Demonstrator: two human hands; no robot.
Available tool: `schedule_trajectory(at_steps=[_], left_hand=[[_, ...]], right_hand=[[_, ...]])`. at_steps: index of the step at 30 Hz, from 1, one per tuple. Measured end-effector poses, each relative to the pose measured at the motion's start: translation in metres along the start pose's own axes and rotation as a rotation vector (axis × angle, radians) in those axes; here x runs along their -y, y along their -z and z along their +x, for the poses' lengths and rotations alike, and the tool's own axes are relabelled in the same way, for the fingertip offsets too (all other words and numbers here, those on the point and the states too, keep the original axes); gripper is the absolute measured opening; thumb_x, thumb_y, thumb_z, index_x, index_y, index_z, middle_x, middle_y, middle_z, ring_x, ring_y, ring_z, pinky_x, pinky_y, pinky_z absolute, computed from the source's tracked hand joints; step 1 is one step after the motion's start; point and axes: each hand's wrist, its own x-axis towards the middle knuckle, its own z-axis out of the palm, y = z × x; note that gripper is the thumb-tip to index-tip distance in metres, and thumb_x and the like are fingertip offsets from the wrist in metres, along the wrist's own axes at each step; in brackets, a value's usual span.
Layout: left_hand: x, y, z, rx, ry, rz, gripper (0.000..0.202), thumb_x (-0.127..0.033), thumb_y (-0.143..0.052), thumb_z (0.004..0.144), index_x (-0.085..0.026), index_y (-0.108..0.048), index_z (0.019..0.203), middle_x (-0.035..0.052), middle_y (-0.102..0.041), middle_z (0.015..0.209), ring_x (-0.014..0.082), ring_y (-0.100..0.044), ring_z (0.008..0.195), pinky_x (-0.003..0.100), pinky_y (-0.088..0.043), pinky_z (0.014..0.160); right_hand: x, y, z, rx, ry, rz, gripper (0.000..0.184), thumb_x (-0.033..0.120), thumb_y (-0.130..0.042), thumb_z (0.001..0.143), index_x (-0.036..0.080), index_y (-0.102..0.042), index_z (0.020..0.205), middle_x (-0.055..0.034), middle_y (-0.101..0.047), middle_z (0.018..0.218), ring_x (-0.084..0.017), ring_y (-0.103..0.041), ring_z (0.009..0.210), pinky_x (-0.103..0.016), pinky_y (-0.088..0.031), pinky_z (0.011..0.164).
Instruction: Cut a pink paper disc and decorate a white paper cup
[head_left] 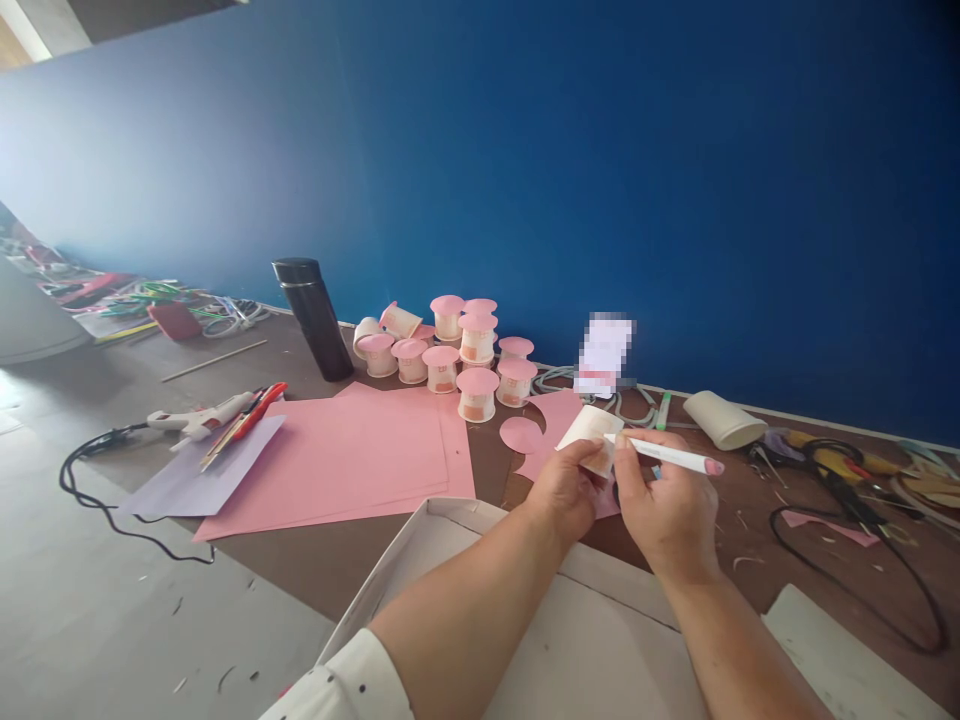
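Observation:
A white paper cup point(587, 428) lies tilted in my left hand point(566, 492), whose fingers are closed around its lower part. My right hand point(670, 505) grips a white marker point(667, 455) with a pink end; its tip meets the cup's side. Whatever is drawn on the cup is too small to make out. Just left of the cup lies a pink paper disc point(521, 434). Behind it stand several small paper-cup houses point(478, 393) with pink round tops and drawn windows and doors, some stacked, a couple tipped over.
Pink sheets point(337, 450) cover the table's left part, beside a glue gun point(199, 415), a red cutter point(259, 410) and a black flask point(313, 320). A box lid point(600, 630) sits under my forearms. Another cup point(724, 420) and black cables point(847, 490) lie at right.

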Motion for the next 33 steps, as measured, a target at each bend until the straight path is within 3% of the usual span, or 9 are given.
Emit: schedule_trajectory(at_steps=[11, 17, 33], left_hand=[[-0.0010, -0.0062, -0.0028, -0.035, -0.064, -0.006, 0.013, -0.013, -0.065, 0.067, -0.013, -0.066, 0.080, 0.0044, -0.064, 0.073, 0.0130, -0.056, 0.064, 0.024, -0.044, 0.066], [0.0006, -0.0027, 0.0026, -0.020, -0.120, -0.020, 0.026, -0.010, -0.066, 0.067, -0.013, -0.066, 0.093, 0.0065, -0.067, 0.091, 0.0137, -0.061, 0.079, 0.021, -0.045, 0.072], [0.0048, -0.0060, -0.0009, 0.033, -0.129, 0.050, 0.025, -0.011, -0.067, 0.066, -0.013, -0.068, 0.091, 0.0052, -0.069, 0.088, 0.0142, -0.062, 0.078, 0.023, -0.047, 0.075]], right_hand=[[-0.0020, -0.0002, -0.0004, 0.016, -0.021, 0.013, 0.018, 0.033, -0.054, 0.088, 0.018, -0.063, 0.089, -0.0080, -0.069, 0.083, -0.021, -0.064, 0.080, -0.030, -0.046, 0.071], [-0.0014, 0.0069, 0.0026, -0.082, -0.094, 0.085, 0.020, 0.035, -0.057, 0.087, 0.017, -0.064, 0.093, -0.0084, -0.069, 0.083, -0.019, -0.064, 0.072, -0.029, -0.049, 0.067], [-0.0037, 0.0070, 0.0035, -0.075, -0.077, 0.044, 0.019, 0.035, -0.056, 0.088, 0.018, -0.064, 0.092, -0.0085, -0.069, 0.084, -0.020, -0.065, 0.078, -0.029, -0.049, 0.069]])
